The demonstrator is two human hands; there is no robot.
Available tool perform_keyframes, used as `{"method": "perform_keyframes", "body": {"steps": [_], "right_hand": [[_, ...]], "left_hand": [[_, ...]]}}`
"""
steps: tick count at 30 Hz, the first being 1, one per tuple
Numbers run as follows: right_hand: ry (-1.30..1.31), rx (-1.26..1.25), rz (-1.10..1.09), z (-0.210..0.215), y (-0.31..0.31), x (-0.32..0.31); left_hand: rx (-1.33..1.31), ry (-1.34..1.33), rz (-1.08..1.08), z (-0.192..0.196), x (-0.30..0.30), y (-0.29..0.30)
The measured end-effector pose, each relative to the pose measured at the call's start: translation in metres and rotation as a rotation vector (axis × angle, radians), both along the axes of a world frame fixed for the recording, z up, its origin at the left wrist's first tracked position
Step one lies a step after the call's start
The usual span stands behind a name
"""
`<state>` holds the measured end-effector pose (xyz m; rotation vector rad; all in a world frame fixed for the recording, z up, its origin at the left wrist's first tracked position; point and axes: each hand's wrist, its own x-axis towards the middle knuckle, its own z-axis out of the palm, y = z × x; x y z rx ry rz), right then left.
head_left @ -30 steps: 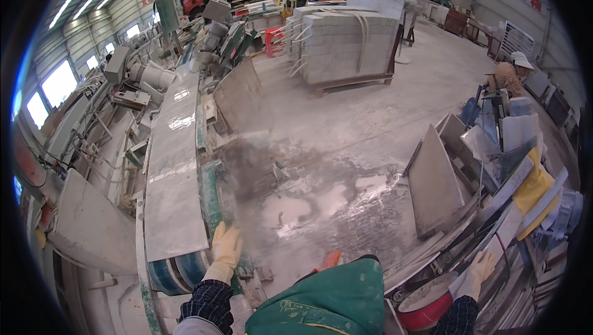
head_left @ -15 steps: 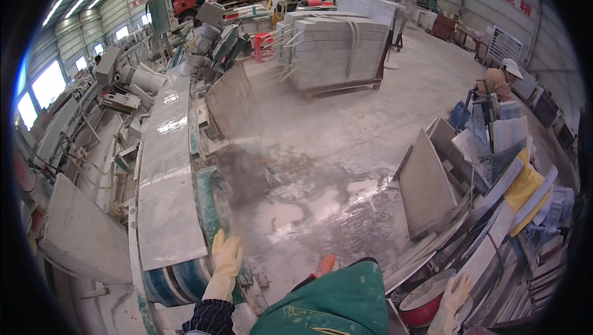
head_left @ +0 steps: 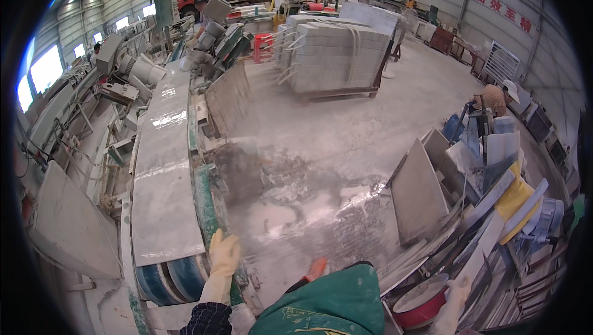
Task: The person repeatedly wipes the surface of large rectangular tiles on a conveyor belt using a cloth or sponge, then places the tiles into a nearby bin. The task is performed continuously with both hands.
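Left hand (head_left: 223,254) flat, ungripping, at near end of slab (head_left: 162,180); long axis straight ahead. Right hand (head_left: 456,295) grip unclear.

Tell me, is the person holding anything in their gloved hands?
The left hand rests on the green metal conveyor edge beside the long grey stone slab, without a clear grip. The right hand looks empty.

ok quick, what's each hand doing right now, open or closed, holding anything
Left hand: open in a pale yellow glove, resting on the green edge of the long grey stone slab, holding nothing.
Right hand: gloved, beside the red basin; grip cannot be told.
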<state>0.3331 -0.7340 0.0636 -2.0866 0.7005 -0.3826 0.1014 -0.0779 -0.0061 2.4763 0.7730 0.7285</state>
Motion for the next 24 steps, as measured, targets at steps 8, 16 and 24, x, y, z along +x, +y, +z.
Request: {"method": "perform_keyframes", "body": {"steps": [8, 16, 24], "right_hand": [[-0.252, 0.542, 0.183, 0.079, 0.078, 0.023], [0.070, 0.198, 1.302, 0.124, 0.280, 0.007], [-0.722, -0.348, 2.281, 0.095, 0.426, -0.064]], "left_hand": [[-0.955, -0.569, 0.077, 0.033, 0.057, -0.037], [-1.822, -0.433, -0.449, 0.120, 0.071, -0.126], [-1.770, -0.959, -0.038, 0.094, -0.046, -0.099]]}}
